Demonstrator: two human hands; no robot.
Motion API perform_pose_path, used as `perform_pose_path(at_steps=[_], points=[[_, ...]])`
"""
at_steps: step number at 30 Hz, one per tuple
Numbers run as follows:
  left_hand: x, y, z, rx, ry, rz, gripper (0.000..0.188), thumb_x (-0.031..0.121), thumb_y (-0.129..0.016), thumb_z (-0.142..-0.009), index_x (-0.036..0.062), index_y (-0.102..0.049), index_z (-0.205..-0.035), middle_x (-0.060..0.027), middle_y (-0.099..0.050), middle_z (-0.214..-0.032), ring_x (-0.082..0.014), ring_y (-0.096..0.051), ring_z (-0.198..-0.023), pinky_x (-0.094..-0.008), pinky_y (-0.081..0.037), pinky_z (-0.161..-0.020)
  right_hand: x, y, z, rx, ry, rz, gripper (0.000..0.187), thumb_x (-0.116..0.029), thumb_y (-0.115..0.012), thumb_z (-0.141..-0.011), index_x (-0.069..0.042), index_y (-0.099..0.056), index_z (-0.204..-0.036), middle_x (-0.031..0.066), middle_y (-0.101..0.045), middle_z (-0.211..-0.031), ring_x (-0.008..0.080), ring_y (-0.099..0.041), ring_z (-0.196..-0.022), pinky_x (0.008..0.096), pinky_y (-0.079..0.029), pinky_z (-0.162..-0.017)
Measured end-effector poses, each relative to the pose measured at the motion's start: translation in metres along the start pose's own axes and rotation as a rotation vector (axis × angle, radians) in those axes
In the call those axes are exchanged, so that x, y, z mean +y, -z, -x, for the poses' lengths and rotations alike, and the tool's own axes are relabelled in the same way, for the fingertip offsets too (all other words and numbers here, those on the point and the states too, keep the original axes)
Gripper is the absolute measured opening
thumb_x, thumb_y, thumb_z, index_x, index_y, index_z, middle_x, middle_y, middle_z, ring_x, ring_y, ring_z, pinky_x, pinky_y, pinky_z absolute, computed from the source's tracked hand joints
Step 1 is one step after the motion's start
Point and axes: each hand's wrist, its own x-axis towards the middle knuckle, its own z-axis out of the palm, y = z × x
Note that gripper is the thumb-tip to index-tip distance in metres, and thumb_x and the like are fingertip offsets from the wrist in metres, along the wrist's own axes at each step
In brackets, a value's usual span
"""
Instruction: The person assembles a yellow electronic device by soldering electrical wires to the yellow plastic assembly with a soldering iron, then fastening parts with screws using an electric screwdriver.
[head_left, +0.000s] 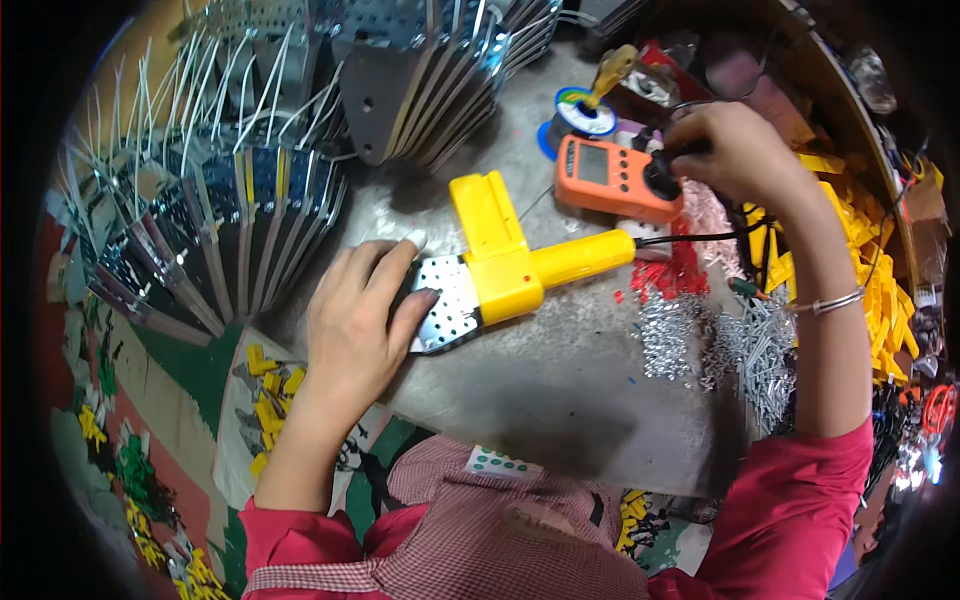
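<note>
A yellow-handled tool (515, 275) with a perforated metal plate lies on the grey metal table. My left hand (355, 315) grips it by the plate end, thumb on top and fingers behind. From its handle a black cord leads off to the right. Just beyond stands an orange multimeter (600, 170) with a grey screen and a round black dial. My right hand (735, 150) is closed at that dial with bent fingers; the fingertips are partly hidden.
Metal plates with white wires (215, 210) stand fanned at the left. A solder spool (585, 112) sits behind the multimeter. Piles of red pieces (683, 272), silver screws (765, 350) and yellow plastic parts (885, 300) lie at the right. More yellow parts (270, 400) lie near my left forearm.
</note>
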Motion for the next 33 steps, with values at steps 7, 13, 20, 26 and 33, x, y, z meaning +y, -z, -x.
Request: perform_pose_path(at_steps=[7, 13, 20, 26, 33], points=[[-0.005, -0.002, 0.006, 0.021, -0.032, 0.011, 0.038, 0.018, -0.07, -0.078, 0.0027, -0.061, -0.111, -0.0126, -0.061, -0.102, -0.0311, -0.058, -0.094, -0.0399, -0.045, -0.08, -0.034, -0.012, 0.001, 0.076, 0.023, 0.233, 0.022, -0.01, -0.072, -0.07, -0.002, -0.071, -0.09, 0.0193, -0.068, -0.09, 0.0356, -0.065, -0.087, 0.0412, -0.052, -0.078], [0.016, 0.026, 0.044, 0.249, -0.324, 0.148, 0.028, 0.012, -0.077, -0.064, 0.0007, -0.067, -0.088, -0.0099, -0.06, -0.077, -0.0253, -0.058, -0.063, -0.035, -0.045, -0.054, -0.018, -0.03, 0.006, 0.15, 0.039, 0.248, 0.02, -0.009, -0.068, -0.075, -0.002, -0.067, -0.094, 0.0129, -0.065, -0.093, 0.0333, -0.062, -0.091, 0.0396, -0.05, -0.082], [0.039, -0.013, 0.138, -0.375, 0.281, 0.79, 0.045, 0.017, -0.081, -0.067, -0.0012, -0.065, -0.105, -0.0143, -0.065, -0.098, -0.0297, -0.062, -0.085, -0.0356, -0.05, -0.074, -0.132, -0.049, 0.076, 0.544, 0.257, -0.281, 0.017, -0.002, -0.07, -0.075, -0.002, -0.065, -0.091, 0.0096, -0.058, -0.081, 0.0233, -0.058, -0.077, 0.0301, -0.048, -0.069], [0.048, -0.012, 0.135, -0.532, 0.357, 0.974, 0.016, 0.009, -0.071, -0.075, -0.0003, -0.069, -0.087, -0.0116, -0.066, -0.083, -0.0266, -0.061, -0.083, -0.0345, -0.049, -0.072, -0.212, -0.097, 0.15, 0.133, 0.247, -0.777, 0.021, -0.001, -0.073, -0.069, -0.003, -0.064, -0.087, 0.0088, -0.055, -0.077, 0.0252, -0.055, -0.069, 0.0336, -0.045, -0.061], [0.056, -0.006, 0.133, -0.371, 0.2, 0.8, 0.016, 0.003, -0.068, -0.07, 0.0006, -0.066, -0.085, -0.0096, -0.06, -0.077, -0.0284, -0.056, -0.075, -0.0371, -0.046, -0.067, -0.245, -0.104, 0.164, 0.195, 0.142, -0.622, 0.018, -0.008, -0.069, -0.071, -0.004, -0.052, -0.078, 0.009, -0.048, -0.077, 0.027, -0.056, -0.068, 0.0391, -0.049, -0.054]])
